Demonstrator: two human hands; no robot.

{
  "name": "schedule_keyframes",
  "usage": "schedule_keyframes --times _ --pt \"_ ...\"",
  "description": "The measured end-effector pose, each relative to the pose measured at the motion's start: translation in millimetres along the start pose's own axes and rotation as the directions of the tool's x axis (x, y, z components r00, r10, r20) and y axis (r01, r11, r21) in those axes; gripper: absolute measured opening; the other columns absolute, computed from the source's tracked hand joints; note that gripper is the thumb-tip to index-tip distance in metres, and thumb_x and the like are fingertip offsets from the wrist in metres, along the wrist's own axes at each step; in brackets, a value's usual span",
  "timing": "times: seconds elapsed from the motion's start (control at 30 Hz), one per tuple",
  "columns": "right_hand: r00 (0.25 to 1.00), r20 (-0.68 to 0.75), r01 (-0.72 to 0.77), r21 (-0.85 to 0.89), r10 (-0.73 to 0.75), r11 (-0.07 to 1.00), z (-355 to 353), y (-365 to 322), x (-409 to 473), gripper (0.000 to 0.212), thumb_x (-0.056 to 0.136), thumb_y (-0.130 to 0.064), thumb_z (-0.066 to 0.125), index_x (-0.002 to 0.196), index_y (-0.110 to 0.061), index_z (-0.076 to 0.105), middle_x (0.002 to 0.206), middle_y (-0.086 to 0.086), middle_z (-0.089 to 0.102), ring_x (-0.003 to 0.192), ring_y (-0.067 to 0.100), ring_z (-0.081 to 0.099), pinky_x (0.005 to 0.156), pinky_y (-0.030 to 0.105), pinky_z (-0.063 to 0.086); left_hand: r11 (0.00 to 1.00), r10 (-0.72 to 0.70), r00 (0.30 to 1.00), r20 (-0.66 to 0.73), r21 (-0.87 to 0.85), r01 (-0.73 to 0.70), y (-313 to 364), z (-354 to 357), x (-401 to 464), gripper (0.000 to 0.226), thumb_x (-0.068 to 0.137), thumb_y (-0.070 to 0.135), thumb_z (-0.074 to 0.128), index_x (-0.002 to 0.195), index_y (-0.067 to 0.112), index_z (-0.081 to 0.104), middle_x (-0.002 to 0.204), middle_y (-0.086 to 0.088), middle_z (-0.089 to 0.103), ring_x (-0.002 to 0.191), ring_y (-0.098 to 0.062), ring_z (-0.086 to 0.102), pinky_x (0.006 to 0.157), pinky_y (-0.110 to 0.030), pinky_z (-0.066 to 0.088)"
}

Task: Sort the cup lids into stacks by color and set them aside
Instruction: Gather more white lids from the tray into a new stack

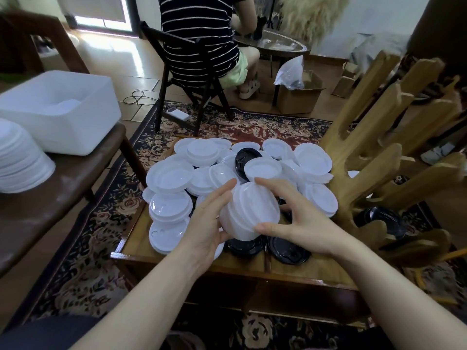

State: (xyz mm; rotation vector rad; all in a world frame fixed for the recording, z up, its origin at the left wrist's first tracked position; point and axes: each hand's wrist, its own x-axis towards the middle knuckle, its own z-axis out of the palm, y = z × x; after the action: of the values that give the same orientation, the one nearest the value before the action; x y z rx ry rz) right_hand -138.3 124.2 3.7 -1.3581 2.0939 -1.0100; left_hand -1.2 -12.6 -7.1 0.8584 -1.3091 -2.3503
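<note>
white lid stack [249, 210] held above bench [242, 267] | left hand [206, 223] fingers cupping its left side | right hand [300, 223] fingers curled over top, thumb at bottom edge

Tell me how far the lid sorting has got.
Done: one tall stack of white lids sits on the bench at left. In hand: the left hand and right hand hold a short white stack between them above the table. Left: most of it, a mixed heap of white lids with black lids underneath.
</note>
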Motion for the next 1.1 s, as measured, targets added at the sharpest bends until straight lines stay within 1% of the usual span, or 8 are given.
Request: schedule_keyframes --times 0.17,0.27,0.37,0.43,0.6,0.9,1.0,1.1 --pt "1.0 0.002 0.005 -0.051 -0.005 0.999 2.3 0.2 1.1 0.077 0.068 -0.063 0.072 0.135 -0.056 0.036 0.137 -0.029 0.037 0.131 -0.009 0.034 0.108 0.031 0.04 1.0 -0.004 0.998 0.058 0.028 0.002 -0.1 2.0 -2.6 0.025 0.099 0.036 0.054 0.118 0.04 0.07 0.11 0.015 0.074 0.11 -0.016 0.068 0.087 -0.04 0.059" --pt "1.0 0.0 0.014 -0.074 -0.014 0.997 3.5 -2.1 0.7 0.075 0.071 -0.055 0.077 0.135 -0.054 0.037 0.135 -0.027 0.036 0.128 -0.011 0.034 0.105 0.03 0.042 0.999 0.014 0.995 0.101 0.027 -0.017 -0.7 0.9 -3.4 0.026 0.093 0.035 0.06 0.117 0.039 0.07 0.105 0.017 0.075 0.109 -0.015 0.068 0.08 -0.034 0.059" --pt "1.0 -0.013 0.018 -0.094 -0.019 0.995 6.0 -3.9 -0.3 0.077 0.075 -0.044 0.081 0.139 -0.046 0.038 0.134 -0.022 0.036 0.125 -0.011 0.036 0.103 0.03 0.043 0.998 0.028 0.993 0.115 0.046 -0.033 -2.8 -1.2 -3.9 0.045 0.076 0.033 0.072 0.121 0.038 0.069 0.115 0.009 0.074 0.109 -0.016 0.069 0.082 -0.036 0.06" --pt "1.0 -0.019 0.022 -0.099 -0.024 0.995 8.3 -4.1 -0.7 0.079 0.075 -0.045 0.081 0.141 -0.043 0.038 0.135 -0.021 0.035 0.124 -0.009 0.037 0.102 0.031 0.044 0.997 0.047 0.994 0.095 0.062 -0.053 -3.6 -0.9 -3.3 0.044 0.08 0.024 0.073 0.121 0.036 0.069 0.114 0.005 0.075 0.102 -0.015 0.072 0.079 -0.035 0.061" --pt "1.0 0.007 0.025 -0.011 -0.025 1.0 14.5 -2.0 -0.3 0.086 0.076 -0.039 0.082 0.145 -0.044 0.031 0.143 -0.022 0.032 0.132 -0.01 0.032 0.106 0.024 0.037 0.995 0.075 0.995 0.062 0.067 -0.079 -3.6 0.7 -2.6 0.034 0.091 0.012 0.064 0.114 0.036 0.071 0.102 0.006 0.078 0.089 -0.011 0.074 0.074 -0.034 0.06" --pt "0.999 0.048 0.011 0.129 -0.017 0.992 5.1 -0.8 8.0 0.084 0.07 -0.045 0.083 0.14 -0.048 0.038 0.141 -0.026 0.039 0.134 -0.006 0.035 0.106 0.021 0.037 0.997 0.071 0.994 0.086 0.027 -0.073 4.4 0.1 -2.0 0.041 0.086 0.016 0.068 0.122 0.036 0.068 0.114 0.005 0.075 0.099 -0.014 0.072 0.073 -0.032 0.06" --pt "0.991 -0.132 0.017 0.205 0.01 0.979 -8.9 7.2 28.6 0.053 0.08 -0.047 0.071 0.129 -0.04 0.053 0.133 -0.019 0.054 0.125 -0.001 0.049 0.1 0.026 0.044 0.997 0.077 0.997 -0.004 -0.02 -0.077 5.3 0.6 1.3 0.044 0.089 0.01 0.067 0.126 0.033 0.066 0.124 0.002 0.069 0.102 -0.015 0.068 0.075 -0.032 0.058" --pt "0.955 -0.295 -0.044 -0.138 0.001 0.99 -21.7 30.1 53.4 0.036 0.092 -0.031 0.066 0.128 -0.028 0.058 0.132 -0.008 0.056 0.129 0.009 0.044 0.107 0.038 0.038 0.993 0.042 0.994 -0.098 -0.107 -0.053 6.2 -3.8 6.7 0.041 0.088 0.011 0.066 0.121 0.036 0.067 0.128 0.003 0.063 0.107 -0.016 0.062 0.07 -0.031 0.055"
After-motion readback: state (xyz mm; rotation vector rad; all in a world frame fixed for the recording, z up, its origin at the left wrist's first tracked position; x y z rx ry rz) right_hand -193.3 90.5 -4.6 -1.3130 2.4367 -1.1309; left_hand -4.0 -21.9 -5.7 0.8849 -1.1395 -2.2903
